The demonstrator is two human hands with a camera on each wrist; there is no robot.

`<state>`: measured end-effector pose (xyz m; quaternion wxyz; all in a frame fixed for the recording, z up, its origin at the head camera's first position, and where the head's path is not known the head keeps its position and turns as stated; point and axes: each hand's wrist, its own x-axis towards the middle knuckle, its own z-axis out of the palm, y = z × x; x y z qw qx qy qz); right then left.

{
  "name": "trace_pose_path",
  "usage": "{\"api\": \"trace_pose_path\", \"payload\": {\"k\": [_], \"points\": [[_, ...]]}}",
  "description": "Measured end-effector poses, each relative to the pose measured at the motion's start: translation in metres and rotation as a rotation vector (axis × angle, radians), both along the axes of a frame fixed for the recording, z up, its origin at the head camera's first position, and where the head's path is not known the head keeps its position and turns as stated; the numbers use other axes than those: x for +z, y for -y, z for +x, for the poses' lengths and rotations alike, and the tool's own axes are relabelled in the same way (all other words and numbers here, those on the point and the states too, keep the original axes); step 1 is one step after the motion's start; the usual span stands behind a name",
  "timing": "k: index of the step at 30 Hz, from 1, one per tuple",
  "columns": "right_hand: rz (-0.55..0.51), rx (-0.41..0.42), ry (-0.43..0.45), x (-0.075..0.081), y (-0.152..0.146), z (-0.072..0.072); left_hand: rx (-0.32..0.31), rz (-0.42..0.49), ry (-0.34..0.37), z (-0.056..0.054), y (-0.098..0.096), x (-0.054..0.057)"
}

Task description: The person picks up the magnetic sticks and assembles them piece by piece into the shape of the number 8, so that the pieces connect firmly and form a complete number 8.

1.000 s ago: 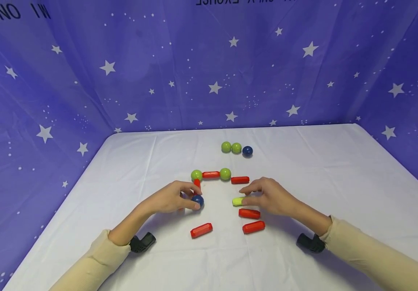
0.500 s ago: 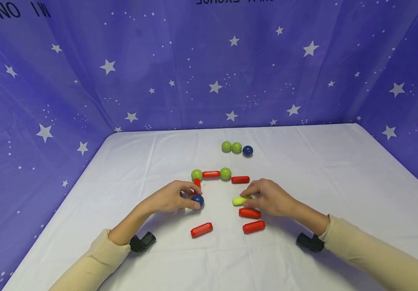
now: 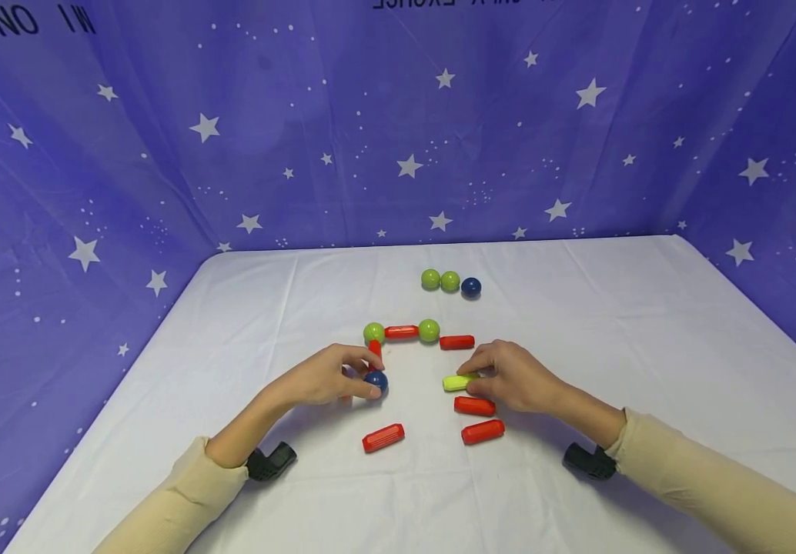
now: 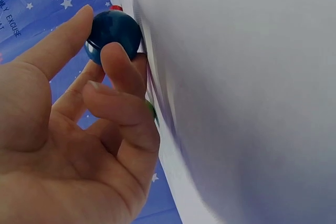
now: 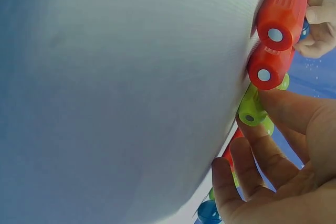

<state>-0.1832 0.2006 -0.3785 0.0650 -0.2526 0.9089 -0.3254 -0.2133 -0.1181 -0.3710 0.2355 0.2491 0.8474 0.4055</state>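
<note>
My left hand (image 3: 322,377) pinches a glossy blue ball (image 3: 378,378) between thumb and fingers, at the near end of a red magnetic rod (image 3: 375,352). That rod leads back to a green ball (image 3: 373,332), joined by another red rod (image 3: 401,332) to a second green ball (image 3: 429,330). In the right wrist view, the thumb and a finger of my right hand (image 5: 294,156) hold a yellow-green rod (image 5: 252,107) with a round metal end. This rod lies low over the cloth, just behind a loose red rod (image 3: 475,405).
More loose red rods lie around: one at the front left (image 3: 383,438), one at the front right (image 3: 483,432), one behind my right hand (image 3: 456,342). Two green balls (image 3: 440,280) and a blue ball (image 3: 471,288) sit farther back on the white cloth (image 3: 578,308). A starry curtain (image 3: 342,138) hangs behind.
My right fingers have shifted slightly along the yellow-green rod, so more of it shows. My left hand and the blue ball stay where they were.
</note>
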Motion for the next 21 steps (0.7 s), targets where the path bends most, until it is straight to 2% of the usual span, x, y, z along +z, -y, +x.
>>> {"api": "trace_pose_path", "payload": {"k": [5, 16, 21], "points": [[0.003, 0.003, 0.005, 0.001, -0.001, 0.000, -0.017, 0.013, 0.010, 0.002, 0.002, 0.001], [-0.024, 0.033, -0.013, 0.007, 0.002, -0.004, -0.015, 0.022, 0.007, 0.000, 0.007, 0.000], [-0.027, 0.021, -0.007, 0.013, 0.007, -0.005, -0.013, 0.025, 0.009, -0.002, 0.005, -0.002]]}}
